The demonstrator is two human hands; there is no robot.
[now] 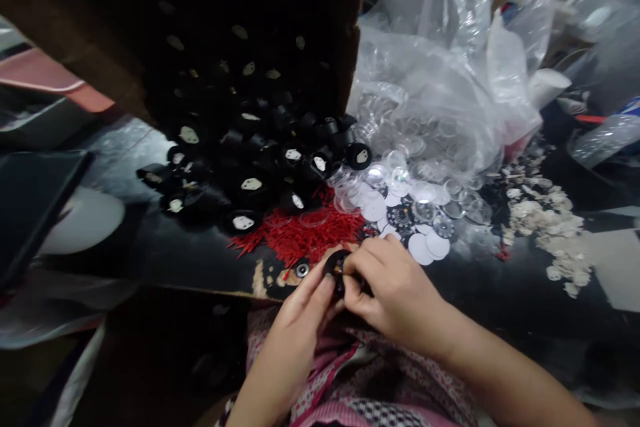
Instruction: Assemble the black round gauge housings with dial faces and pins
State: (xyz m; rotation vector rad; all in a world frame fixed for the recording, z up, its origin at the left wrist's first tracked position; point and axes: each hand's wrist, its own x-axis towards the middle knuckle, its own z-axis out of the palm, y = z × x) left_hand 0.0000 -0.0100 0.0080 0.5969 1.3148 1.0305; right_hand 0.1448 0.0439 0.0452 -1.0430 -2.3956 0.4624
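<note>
A black table (170, 260) spans the scene. At its far left stands a box (95, 33), its dark mouth facing the near side, and at the far right slumps a clear bag (430, 73). Black cups (250, 183) with pale patches lie in and before the box. Left of a card (617, 267) on the right lie off-white bits (545, 220). A red pile (305, 233) sits near the middle, with white discs (373, 207) to its right. At the near edge, the right hand (390, 283) has its fingertips drawn narrowly together at the black piece (335, 263); what they pinch, I cannot tell. The left hand (305, 303) holds that piece between thumb and fingers, just nearer than the red pile. Left of the piece lies a small ring (303, 269).
</note>
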